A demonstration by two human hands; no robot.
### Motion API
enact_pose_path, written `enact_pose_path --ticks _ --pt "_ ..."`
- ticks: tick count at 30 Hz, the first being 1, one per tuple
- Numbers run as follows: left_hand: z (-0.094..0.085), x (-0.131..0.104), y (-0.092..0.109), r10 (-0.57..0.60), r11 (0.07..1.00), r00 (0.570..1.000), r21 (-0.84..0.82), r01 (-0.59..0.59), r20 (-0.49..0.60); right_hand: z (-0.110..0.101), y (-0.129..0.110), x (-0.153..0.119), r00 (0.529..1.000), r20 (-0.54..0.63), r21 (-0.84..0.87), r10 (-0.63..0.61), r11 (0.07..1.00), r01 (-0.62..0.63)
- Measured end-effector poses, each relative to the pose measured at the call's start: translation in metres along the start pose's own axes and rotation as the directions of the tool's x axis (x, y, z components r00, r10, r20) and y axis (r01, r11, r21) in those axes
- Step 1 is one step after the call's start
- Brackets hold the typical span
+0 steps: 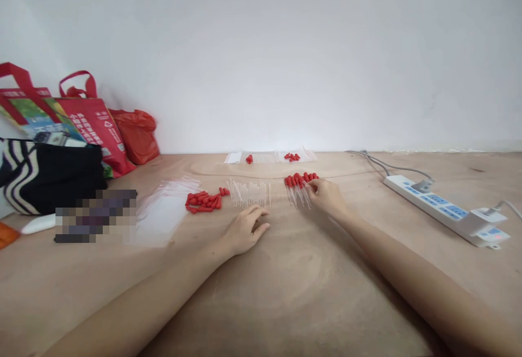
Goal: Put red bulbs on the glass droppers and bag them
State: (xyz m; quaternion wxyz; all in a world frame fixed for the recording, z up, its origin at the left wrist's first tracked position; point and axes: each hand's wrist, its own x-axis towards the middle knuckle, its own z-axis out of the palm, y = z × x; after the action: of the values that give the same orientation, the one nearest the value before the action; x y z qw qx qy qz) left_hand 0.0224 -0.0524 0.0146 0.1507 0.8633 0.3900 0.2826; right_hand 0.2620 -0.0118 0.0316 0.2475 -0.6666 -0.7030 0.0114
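My left hand [248,230] rests on the wooden table with its fingers loosely spread and nothing in them. Just beyond its fingertips lies a row of thin clear tubes [249,194]. To the left of that row is a heap of red rubber bulbs [204,201]. My right hand [325,196] pinches at the right end of a row of droppers [299,182], clear tubes with red bulbs on their far ends. Its thumb and finger close around one dropper, mostly hidden by them.
Clear bags [265,157] with red bulbs lie by the wall. Flat plastic bags [163,210] lie at left, near a blurred-out object [95,218], a black striped bag [61,177] and a red shopping bag [92,129]. A white power strip [440,207] with cables lies at right.
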Motion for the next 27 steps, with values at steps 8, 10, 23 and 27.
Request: enact_pose_path --ticks 8,10,23,27 --pt "-0.002 0.001 0.002 0.022 0.998 0.999 0.052 -0.025 0.045 0.021 -0.005 0.024 0.953 -0.016 -0.063 0.302 0.951 -0.303" --pt "-0.002 0.002 0.001 0.024 0.999 0.999 0.043 -0.026 0.043 0.022 -0.007 0.024 0.953 -0.005 -0.081 0.303 0.950 -0.303" --pt "-0.007 0.004 -0.007 0.016 0.973 0.999 0.230 -0.004 -0.051 0.043 -0.075 0.015 0.995 0.074 -0.114 0.060 0.992 -0.051" --pt "-0.028 0.009 -0.033 -0.081 0.847 0.947 0.479 0.230 -0.312 0.049 -0.088 0.020 0.982 0.161 -0.120 0.096 0.990 -0.077"
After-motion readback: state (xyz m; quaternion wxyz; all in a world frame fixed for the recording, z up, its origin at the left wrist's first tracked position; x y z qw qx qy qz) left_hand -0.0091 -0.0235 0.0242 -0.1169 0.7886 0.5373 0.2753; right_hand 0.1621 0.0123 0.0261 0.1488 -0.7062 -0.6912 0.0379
